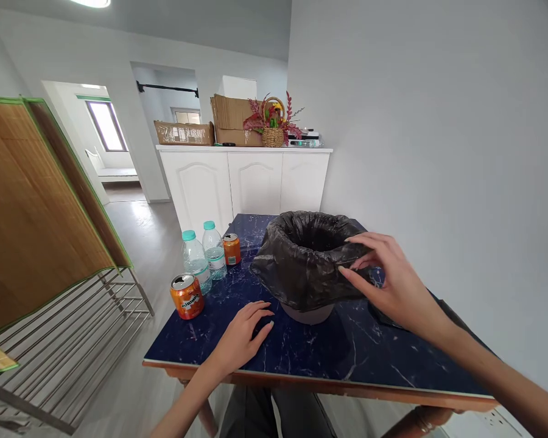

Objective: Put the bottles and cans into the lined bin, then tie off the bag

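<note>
Left hand (244, 336) near seven o'clock, palm down, loosely splayed, right hand (389, 272) toward four o'clock, raised, loosely curled

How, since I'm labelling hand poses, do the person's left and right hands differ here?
The left hand is low over the near part of the blue table, palm down; the right hand is raised beside the rim of the black bag. The left hand's fingers appear apart from the bag, while the right hand's fingers and thumb are at it; whether they pinch it is hard to tell. Both hands are bare.
</note>
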A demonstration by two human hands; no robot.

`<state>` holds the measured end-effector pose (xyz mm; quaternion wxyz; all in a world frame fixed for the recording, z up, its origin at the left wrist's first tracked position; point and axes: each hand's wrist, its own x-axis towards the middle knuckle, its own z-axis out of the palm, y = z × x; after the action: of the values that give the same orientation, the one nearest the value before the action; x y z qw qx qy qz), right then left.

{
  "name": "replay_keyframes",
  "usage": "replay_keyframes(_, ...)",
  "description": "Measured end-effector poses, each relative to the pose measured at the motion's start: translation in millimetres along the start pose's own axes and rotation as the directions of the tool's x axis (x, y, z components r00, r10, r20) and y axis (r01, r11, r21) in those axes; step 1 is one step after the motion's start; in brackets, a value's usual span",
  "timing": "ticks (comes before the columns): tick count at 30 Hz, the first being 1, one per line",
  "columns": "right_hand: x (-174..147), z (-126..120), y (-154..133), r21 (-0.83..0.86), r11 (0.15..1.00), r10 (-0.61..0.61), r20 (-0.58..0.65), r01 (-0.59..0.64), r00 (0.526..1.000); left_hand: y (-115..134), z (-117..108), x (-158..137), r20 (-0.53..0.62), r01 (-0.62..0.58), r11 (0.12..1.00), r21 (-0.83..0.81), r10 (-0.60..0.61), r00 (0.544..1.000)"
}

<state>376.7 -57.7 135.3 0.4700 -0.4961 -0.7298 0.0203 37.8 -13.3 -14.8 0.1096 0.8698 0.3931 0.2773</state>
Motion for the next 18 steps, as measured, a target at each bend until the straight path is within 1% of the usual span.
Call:
replay_keyframes(2,-13.3,8.1,11.4,0.074,0.997,0.039,-0.090,-0.033,0.995,-0.3,0.2,1.2,0.009,0.000,1.000,0.002,0.000,1.000)
replay_keyframes(3,-20.8,13.2,18.4,0.119,0.991,0.077,-0.107,-0.064,0.991,0.2,0.1,1.5,0.015,0.000,1.000,0.003,0.000,1.000)
replay_keyframes(6,-45.5,31.8,40.0,0.263,0.952,0.186,-0.102,-0.154,0.977,5.1,-2.7,-0.6,0.018,0.005,1.000,0.013,-0.005,1.000)
replay_keyframes(8,-63.6,45.2,53.4,0.350,0.916,0.252,-0.126,-0.195,0.960,11.7,-9.8,-5.8,0.006,0.003,1.000,0.027,-0.003,1.000)
replay_keyframes(10,-82.9,57.6,67.5,0.413,0.878,0.326,-0.147,-0.241,0.934,20.1,-24.7,-12.4,-0.033,-0.019,0.998,0.058,0.020,0.999)
replay_keyframes(11,-92.7,63.0,75.5,0.426,0.862,0.364,-0.143,-0.274,0.921,24.3,-35.8,-14.9,-0.076,-0.029,0.996,0.084,0.035,0.996)
replay_keyframes(13,-111.4,71.8,93.3,0.411,0.840,0.427,-0.102,-0.353,0.898,31.0,-65.1,-15.2,-0.221,-0.013,0.986,0.166,0.050,0.974)
replay_keyframes(14,-119.9,75.0,102.5,0.391,0.833,0.451,-0.067,-0.392,0.890,32.5,-82.7,-12.2,-0.317,0.023,0.976,0.217,0.048,0.947)
replay_keyframes(16,-133.7,78.4,119.1,0.349,0.813,0.490,0.020,-0.465,0.871,29.8,-120.1,0.9,-0.496,0.147,0.937,0.317,0.032,0.868)
replay_keyframes(18,-142.6,78.3,129.8,0.316,0.788,0.516,0.128,-0.528,0.847,18.6,-154.9,21.2,-0.600,0.280,0.875,0.395,0.015,0.800)
